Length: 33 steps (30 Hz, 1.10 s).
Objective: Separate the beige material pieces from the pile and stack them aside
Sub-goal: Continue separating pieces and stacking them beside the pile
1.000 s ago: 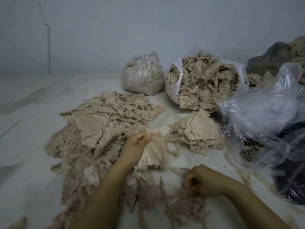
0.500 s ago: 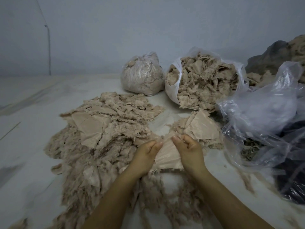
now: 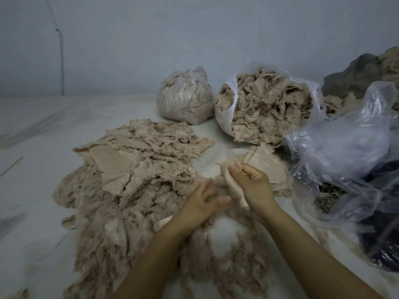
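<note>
A wide pile of frayed beige material [image 3: 129, 182] spreads over the white surface at centre left. A smaller stack of flat beige pieces [image 3: 265, 165] lies to its right. My right hand [image 3: 252, 186] pinches one beige piece [image 3: 234, 188] just in front of that stack. My left hand [image 3: 203, 203] is blurred beside it, its fingers curled low over loose fluffy scraps [image 3: 216, 255]; whether it holds anything is unclear.
An open plastic bag full of beige scraps [image 3: 265, 106] and a tied bag [image 3: 185, 98] stand at the back. Crumpled clear plastic bags [image 3: 345, 156] crowd the right side, over something dark [image 3: 384, 229]. A grey wall [image 3: 151, 39] rises behind.
Both hands held one beige piece between them half a second ago. Now my right hand alone carries it toward the small stack, and my left hand has dropped toward the scraps.
</note>
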Each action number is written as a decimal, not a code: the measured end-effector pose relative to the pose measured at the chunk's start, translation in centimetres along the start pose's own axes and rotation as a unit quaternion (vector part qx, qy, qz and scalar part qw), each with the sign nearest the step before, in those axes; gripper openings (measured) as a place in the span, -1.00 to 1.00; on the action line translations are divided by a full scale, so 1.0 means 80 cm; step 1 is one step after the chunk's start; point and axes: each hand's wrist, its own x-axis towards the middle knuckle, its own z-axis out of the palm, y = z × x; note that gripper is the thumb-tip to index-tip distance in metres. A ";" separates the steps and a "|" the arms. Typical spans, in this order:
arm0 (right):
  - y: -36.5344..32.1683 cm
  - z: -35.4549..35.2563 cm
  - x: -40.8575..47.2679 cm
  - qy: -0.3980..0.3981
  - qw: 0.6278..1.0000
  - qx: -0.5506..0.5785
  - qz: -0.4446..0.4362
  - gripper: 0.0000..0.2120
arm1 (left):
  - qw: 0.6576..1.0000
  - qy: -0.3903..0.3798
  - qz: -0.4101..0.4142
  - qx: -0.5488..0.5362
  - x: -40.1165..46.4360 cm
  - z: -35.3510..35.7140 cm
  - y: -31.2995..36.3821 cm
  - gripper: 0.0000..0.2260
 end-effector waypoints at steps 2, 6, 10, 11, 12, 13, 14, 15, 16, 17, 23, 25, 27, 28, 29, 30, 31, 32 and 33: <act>-0.004 0.006 -0.001 -0.014 0.999 0.031 0.008 -0.54 | 0.997 -0.048 -0.021 -0.050 0.001 0.015 0.000 -0.18; -0.010 -0.002 0.003 0.012 0.999 0.046 0.008 -0.65 | 0.977 0.022 -0.022 -0.212 0.000 0.022 -0.004 -0.76; 0.003 -0.025 0.012 0.069 0.997 0.014 0.003 -0.70 | 0.980 0.042 -0.003 -0.196 -0.006 0.015 -0.002 -0.84; 0.005 -0.028 0.014 0.074 0.997 0.000 -0.002 -0.66 | 0.982 0.039 -0.004 -0.184 -0.007 0.015 -0.001 -0.84; 0.006 -0.030 0.017 0.079 0.997 -0.013 -0.008 -0.63 | 0.985 0.041 -0.009 -0.170 -0.009 0.014 0.001 -0.82; 0.004 -0.033 0.022 0.087 0.996 -0.024 -0.017 -0.63 | 0.987 0.047 -0.014 -0.153 -0.011 0.013 0.002 -0.78; 0.000 -0.038 0.029 0.101 0.994 -0.040 -0.025 -0.66 | 0.989 0.056 -0.019 -0.135 -0.013 0.010 0.001 -0.74; -0.007 -0.045 0.039 0.118 0.991 -0.057 -0.028 -0.69 | 0.990 0.067 -0.025 -0.118 -0.015 0.007 0.000 -0.71; -0.015 -0.052 0.051 0.128 0.988 -0.085 -0.031 -0.70 | 0.991 0.079 -0.028 -0.101 -0.019 0.003 -0.001 -0.70; -0.023 -0.060 0.065 0.125 0.983 -0.128 -0.034 -0.70 | 0.992 0.089 -0.027 -0.080 -0.022 0.000 0.000 -0.71; -0.012 -0.072 0.081 0.104 0.793 -0.599 -0.042 -0.57 | 0.995 0.094 -0.007 0.042 -0.028 -0.014 0.001 -0.89; 0.016 -0.058 0.065 0.060 0.776 -0.625 -0.068 -0.59 | 0.993 0.094 0.020 0.068 -0.030 -0.026 0.004 -0.84; 0.040 -0.059 0.062 0.003 0.767 -0.641 -0.024 -0.57 | 0.987 0.096 0.047 0.121 -0.031 -0.039 0.007 -0.79; 0.043 -0.064 0.066 -0.010 0.770 -0.638 0.004 -0.56 | 0.980 0.091 0.055 0.167 -0.033 -0.046 0.008 -0.78; 0.043 -0.069 0.072 -0.018 0.774 -0.633 0.021 -0.55 | 0.970 0.080 0.060 0.220 -0.034 -0.053 0.009 -0.77; 0.040 -0.074 0.078 -0.024 0.773 -0.633 0.033 -0.53 | 0.958 0.067 0.066 0.270 -0.035 -0.060 0.010 -0.74; 0.038 -0.075 0.081 -0.018 0.774 -0.632 0.034 -0.53 | 0.949 0.055 0.070 0.302 -0.037 -0.066 0.010 -0.71; 0.035 -0.073 0.081 0.011 0.778 -0.628 0.015 -0.54 | 0.946 0.050 0.070 0.313 -0.038 -0.070 0.009 -0.69; 0.033 -0.067 0.078 0.053 0.787 -0.615 -0.030 -0.57 | 0.949 0.052 0.068 0.304 -0.039 -0.072 0.008 -0.69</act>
